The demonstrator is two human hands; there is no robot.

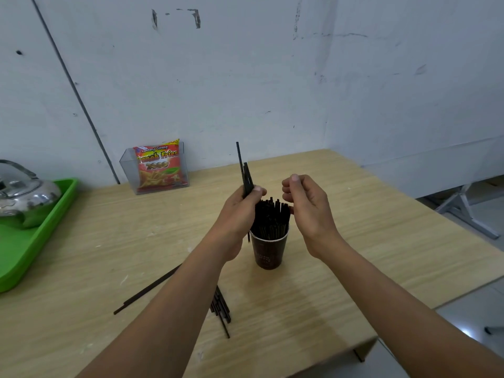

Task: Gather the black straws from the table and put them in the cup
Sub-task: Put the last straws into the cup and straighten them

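Loose black straws (221, 309) lie flat on the wooden table (354, 241), partly under the left forearm and running diagonally. The left hand (240, 211) grips a few held straws (245, 175) upright (tips toward the wall) beside the brown paper cup (268, 252), which is packed with standing straws (272, 216). The right hand (305, 205) is curled and holds nothing. Behind are a French Fries packet (158, 166), a green tray (32, 241) and a kettle (24, 192).
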